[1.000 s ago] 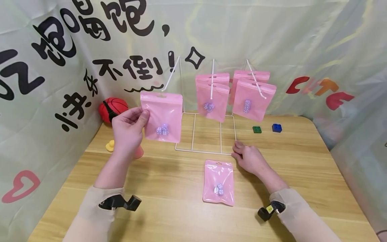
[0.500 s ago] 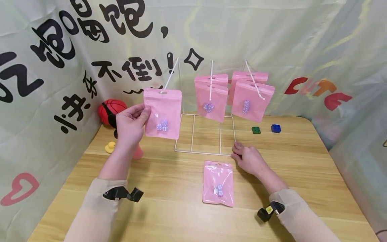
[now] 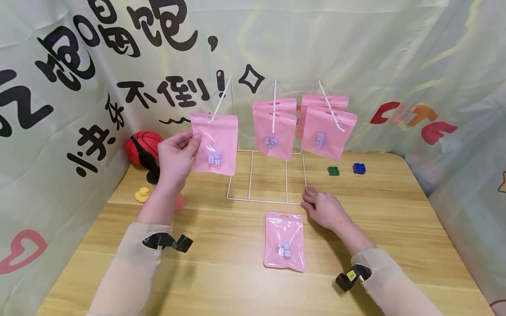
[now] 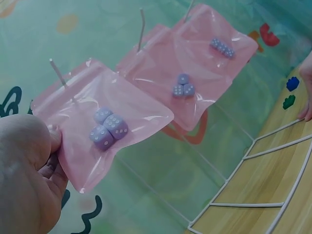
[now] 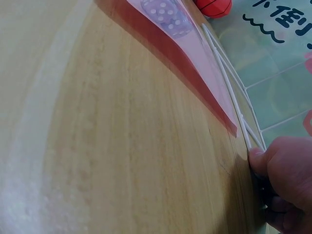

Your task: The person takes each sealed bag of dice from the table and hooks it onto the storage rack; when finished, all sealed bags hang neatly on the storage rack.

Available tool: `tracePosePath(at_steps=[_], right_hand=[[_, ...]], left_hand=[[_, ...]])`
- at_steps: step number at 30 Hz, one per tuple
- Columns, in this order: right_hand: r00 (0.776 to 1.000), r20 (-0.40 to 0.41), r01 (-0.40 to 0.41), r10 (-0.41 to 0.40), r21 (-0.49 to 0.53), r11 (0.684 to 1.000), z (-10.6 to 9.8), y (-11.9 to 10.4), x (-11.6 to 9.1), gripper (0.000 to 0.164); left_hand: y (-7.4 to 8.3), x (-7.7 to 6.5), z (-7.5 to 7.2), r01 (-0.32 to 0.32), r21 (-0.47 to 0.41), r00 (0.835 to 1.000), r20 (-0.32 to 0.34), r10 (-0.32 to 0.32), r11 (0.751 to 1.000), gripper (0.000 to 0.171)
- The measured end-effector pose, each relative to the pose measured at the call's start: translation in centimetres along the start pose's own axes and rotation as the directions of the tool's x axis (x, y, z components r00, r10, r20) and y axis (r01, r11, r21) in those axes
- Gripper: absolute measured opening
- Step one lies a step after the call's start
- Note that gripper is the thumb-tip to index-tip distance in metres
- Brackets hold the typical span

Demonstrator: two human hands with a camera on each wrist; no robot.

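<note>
My left hand point(image 3: 178, 156) pinches the left edge of a pink zip bag point(image 3: 222, 142) with purple dice inside. The top of that bag overlaps the end of the left prong point(image 3: 220, 98) of a white wire display rack point(image 3: 250, 175). My right hand point(image 3: 322, 208) grips the front right corner of the rack's base, thumb on the wire in the right wrist view. Two pink bags point(image 3: 280, 147) hang on the middle prong and two more pink bags point(image 3: 336, 147) on the right one. Another pink bag of dice point(image 3: 284, 228) lies flat on the table before the rack.
A green toy brick point(image 3: 334, 171) and a blue toy brick point(image 3: 359, 168) lie right of the rack. At the left are a red ball point(image 3: 138, 149), a yellow rubber duck point(image 3: 142, 194) and a pink object point(image 3: 179, 202) partly behind my left arm. A printed cloth stands behind the table.
My left hand has moved the bag slightly right and back, so its top now overlaps the left prong's end. My right hand stays on the rack's corner.
</note>
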State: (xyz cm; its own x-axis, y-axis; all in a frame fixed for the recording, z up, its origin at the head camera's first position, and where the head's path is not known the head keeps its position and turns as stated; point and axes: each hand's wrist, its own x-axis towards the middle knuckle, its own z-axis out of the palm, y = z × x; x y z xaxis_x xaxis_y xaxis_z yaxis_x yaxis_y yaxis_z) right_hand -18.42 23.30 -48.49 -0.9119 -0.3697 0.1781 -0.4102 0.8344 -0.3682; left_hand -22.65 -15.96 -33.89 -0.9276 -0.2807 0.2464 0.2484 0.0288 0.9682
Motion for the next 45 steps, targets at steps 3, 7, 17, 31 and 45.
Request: tracePosePath(at_steps=[3, 7, 17, 31, 45], right_hand=[[1.0, 0.0, -0.003, 0.003, 0.003, 1.0, 0.1, 0.0, -0.1, 0.038], [1.0, 0.003, -0.002, 0.002, 0.009, 1.0, 0.3, 0.0, -0.2, 0.039], [1.0, 0.013, -0.001, 0.001, 0.01, 1.0, 0.4, -0.5, -0.2, 0.038], [1.0, 0.021, -0.014, 0.013, 0.015, 1.0, 0.4, -0.6, -0.3, 0.038], [1.0, 0.009, -0.012, 0.012, 0.01, 1.0, 0.0, 0.2, 0.0, 0.038]], left_hand=[[-0.4, 0.8, 0.7, 0.001, -0.013, 1.0, -0.008, -0.001, 1.0, 0.026], [-0.7, 2.2, 1.5, 0.013, -0.011, 1.0, -0.028, -0.013, 1.0, 0.024], [-1.4, 5.3, 2.8, 0.03, 0.039, 0.998, -0.048, -0.029, 0.999, 0.023], [-1.7, 6.9, 3.7, 0.064, 0.055, 0.997, -0.049, -0.061, 0.996, 0.025], [-1.8, 4.5, 1.9, 0.043, -0.004, 0.998, 0.034, -0.043, 0.999, 0.06]])
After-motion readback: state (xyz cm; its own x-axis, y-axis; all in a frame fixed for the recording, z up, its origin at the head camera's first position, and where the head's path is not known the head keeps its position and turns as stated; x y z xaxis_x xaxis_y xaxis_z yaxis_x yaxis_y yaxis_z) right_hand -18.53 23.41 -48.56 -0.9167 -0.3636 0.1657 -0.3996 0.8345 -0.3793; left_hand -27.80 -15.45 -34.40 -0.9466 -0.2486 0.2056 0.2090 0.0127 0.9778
